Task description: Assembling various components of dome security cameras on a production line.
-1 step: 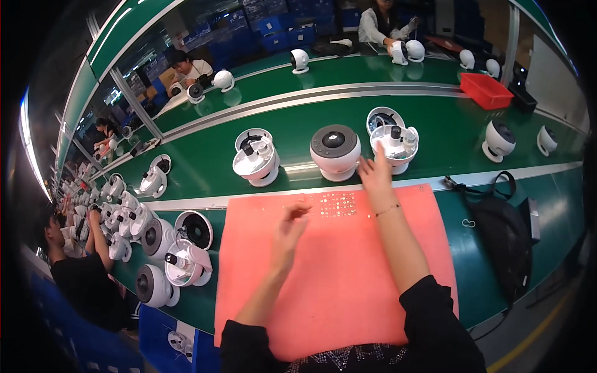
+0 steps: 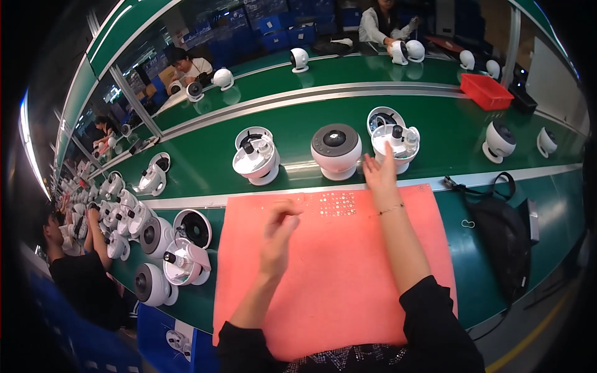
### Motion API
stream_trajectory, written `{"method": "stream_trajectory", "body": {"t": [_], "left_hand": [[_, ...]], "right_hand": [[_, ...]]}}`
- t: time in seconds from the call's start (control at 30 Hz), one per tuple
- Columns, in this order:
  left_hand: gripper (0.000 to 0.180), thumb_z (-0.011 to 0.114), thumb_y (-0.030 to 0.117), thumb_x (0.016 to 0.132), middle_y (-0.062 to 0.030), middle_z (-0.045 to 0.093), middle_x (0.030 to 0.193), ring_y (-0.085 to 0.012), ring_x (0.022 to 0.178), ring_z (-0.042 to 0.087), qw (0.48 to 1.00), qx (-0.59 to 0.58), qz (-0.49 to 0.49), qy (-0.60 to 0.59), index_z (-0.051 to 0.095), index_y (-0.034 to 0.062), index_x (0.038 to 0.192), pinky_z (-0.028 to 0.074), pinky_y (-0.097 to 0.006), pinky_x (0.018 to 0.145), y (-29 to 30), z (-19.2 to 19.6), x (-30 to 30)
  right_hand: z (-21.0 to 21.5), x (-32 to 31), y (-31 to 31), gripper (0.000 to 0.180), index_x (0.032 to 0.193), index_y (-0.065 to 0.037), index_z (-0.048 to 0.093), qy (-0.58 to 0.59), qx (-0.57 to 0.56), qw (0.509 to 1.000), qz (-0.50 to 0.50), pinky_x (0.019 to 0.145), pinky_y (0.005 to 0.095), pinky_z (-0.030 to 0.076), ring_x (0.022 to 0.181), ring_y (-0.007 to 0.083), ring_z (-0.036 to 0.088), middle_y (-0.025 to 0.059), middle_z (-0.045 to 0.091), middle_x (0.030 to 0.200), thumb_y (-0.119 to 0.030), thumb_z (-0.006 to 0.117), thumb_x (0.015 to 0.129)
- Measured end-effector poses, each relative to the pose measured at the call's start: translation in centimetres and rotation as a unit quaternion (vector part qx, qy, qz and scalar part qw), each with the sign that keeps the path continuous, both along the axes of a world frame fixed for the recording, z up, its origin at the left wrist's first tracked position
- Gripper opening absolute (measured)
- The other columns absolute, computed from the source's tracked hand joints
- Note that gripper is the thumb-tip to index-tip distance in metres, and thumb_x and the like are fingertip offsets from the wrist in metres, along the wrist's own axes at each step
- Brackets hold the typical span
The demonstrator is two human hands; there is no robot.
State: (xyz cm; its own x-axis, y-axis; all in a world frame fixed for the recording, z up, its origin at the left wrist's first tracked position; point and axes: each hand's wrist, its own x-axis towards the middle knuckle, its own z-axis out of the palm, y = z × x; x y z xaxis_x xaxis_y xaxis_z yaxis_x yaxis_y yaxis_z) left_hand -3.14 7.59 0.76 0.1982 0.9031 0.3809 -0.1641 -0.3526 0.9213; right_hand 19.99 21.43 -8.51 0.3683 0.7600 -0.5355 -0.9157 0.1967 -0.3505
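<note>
My right hand (image 2: 381,174) reaches forward, fingers spread and nothing in its grasp. Its fingertips are at the near side of an opened white camera-like device (image 2: 390,146), whose inner parts show; whether they touch I cannot tell. Just left of that hand stands a closed white device with a dark grey top (image 2: 336,149). Over the pink mat (image 2: 329,280) hovers my left hand (image 2: 277,239), slightly blurred, its fingers loosely bent, thumb apart, nothing visible in them. Small metal screws (image 2: 337,204) lie in rows on the mat's far part.
Another opened device (image 2: 256,158) stands farther left on the green belt (image 2: 205,168). Several more crowd the left bench, including an opened one (image 2: 186,261), beside a co-worker in black (image 2: 84,280). A black bag (image 2: 504,242) lies right; a red bin (image 2: 486,91) stands far right.
My left hand has moved left and slightly nearer me, away from the screws. My right hand has shifted a little to the right, toward the opened device.
</note>
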Motion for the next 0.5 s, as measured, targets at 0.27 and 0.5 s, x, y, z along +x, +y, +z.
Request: {"method": "stream_trajectory", "body": {"t": [0.27,0.5], "left_hand": [[0.015,0.067,0.038,0.076,0.0044,0.037,0.097,-0.0146,0.078,0.038,0.885,0.308,-0.286,-0.198,0.07,0.025,0.083,0.03,-0.036,0.065,-10.3,13.4,-0.6],[0.007,0.067,0.032,0.075,0.0054,0.037,0.093,-0.0148,0.074,0.038,0.902,0.349,-0.194,-0.162,0.069,0.0255,0.077,0.028,-0.034,0.062,-12.2,13.3,-1.6]], "right_hand": [[0.3,6.5,-1.1,0.066,0.13,-0.008,0.017,-0.095,0.095,0.986,-0.103,0.088,0.0453,0.045,0.096,0.0347,0.057,0.0189,0.043,0.119,-0.014,0.058,0.079],[9.4,5.3,-5.0,0.059,0.124,-0.007,0.022,-0.327,0.142,0.933,-0.042,0.088,0.0401,0.047,0.094,0.0295,0.06,0.0179,0.045,0.115,-0.016,0.06,0.081]]}}
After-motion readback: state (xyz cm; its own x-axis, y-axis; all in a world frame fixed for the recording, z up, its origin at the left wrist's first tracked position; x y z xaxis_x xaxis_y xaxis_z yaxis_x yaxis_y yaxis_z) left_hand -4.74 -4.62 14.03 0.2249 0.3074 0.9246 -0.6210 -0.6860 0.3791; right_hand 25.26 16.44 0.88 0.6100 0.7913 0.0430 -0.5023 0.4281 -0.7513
